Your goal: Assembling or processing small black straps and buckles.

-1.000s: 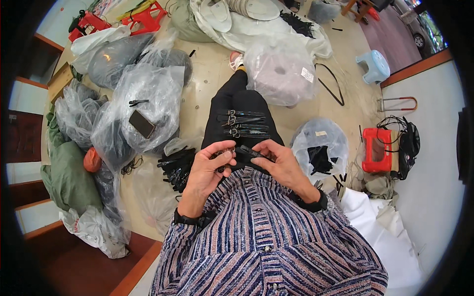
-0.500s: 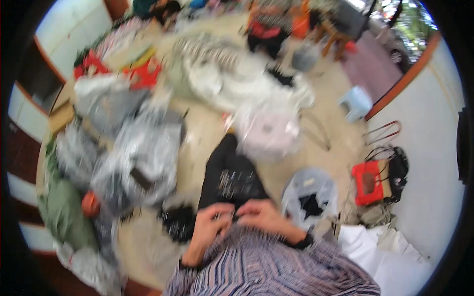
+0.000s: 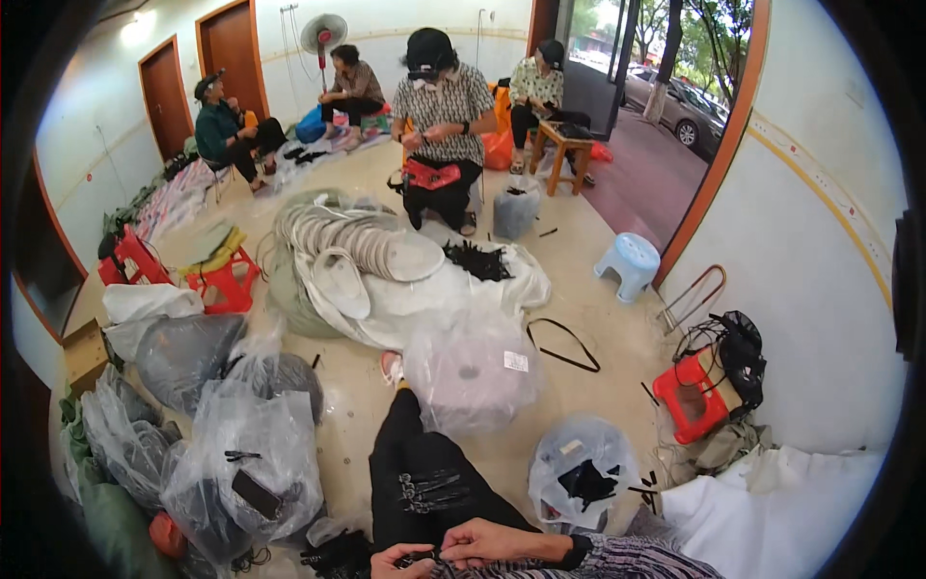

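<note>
At the bottom of the view, my left hand [image 3: 397,562] and my right hand [image 3: 487,542] meet over my lap. Their fingers are pinched together around a small black piece, too covered to name. On my black-trousered thigh, just beyond the hands, lies a row of small black pieces with shiny bits [image 3: 431,490]. To the right stands a round tub lined with clear plastic [image 3: 583,455], with black pieces inside. More black pieces [image 3: 338,555] are heaped left of my leg.
A plastic-wrapped pinkish bundle [image 3: 473,372] lies ahead, before stacked pale oval pieces [image 3: 362,241] on white sheeting. Bagged grey goods [image 3: 253,454], with a dark phone-like slab [image 3: 256,495], fill the left. Red [image 3: 690,396] and blue stools [image 3: 629,265] stand right. Several people sit or stand beyond.
The view has tilted up and sharpened, bringing the far people and doorway into sight. My hands sit lower in the picture, still together with fingers pinched.
</note>
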Demonstrator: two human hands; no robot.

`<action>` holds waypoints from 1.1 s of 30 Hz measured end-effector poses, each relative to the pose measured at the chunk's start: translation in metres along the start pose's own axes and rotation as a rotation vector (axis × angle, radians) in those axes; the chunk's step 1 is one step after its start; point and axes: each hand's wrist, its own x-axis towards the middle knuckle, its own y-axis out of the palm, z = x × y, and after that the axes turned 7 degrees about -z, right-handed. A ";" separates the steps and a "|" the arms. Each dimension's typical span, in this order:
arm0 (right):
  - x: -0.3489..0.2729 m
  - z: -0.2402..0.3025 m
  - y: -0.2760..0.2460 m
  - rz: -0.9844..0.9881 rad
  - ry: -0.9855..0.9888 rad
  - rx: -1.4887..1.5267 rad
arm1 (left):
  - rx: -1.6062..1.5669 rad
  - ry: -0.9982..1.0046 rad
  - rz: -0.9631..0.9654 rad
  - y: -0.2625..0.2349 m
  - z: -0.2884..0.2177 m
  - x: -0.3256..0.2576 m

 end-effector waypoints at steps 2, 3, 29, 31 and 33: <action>0.006 -0.001 -0.001 0.034 -0.060 0.051 | -0.029 0.024 0.024 0.002 0.006 0.005; -0.001 0.000 -0.001 0.053 0.025 0.029 | -0.047 -0.087 0.049 0.000 0.007 0.000; -0.052 0.020 0.019 0.035 -0.092 -0.085 | -0.062 0.059 0.082 -0.001 0.031 -0.026; -0.059 0.022 0.020 0.049 -0.112 -0.101 | 0.009 0.069 0.095 0.001 0.031 -0.028; -0.054 0.008 0.015 0.092 -0.105 -0.061 | -0.111 0.002 0.092 0.009 0.023 -0.035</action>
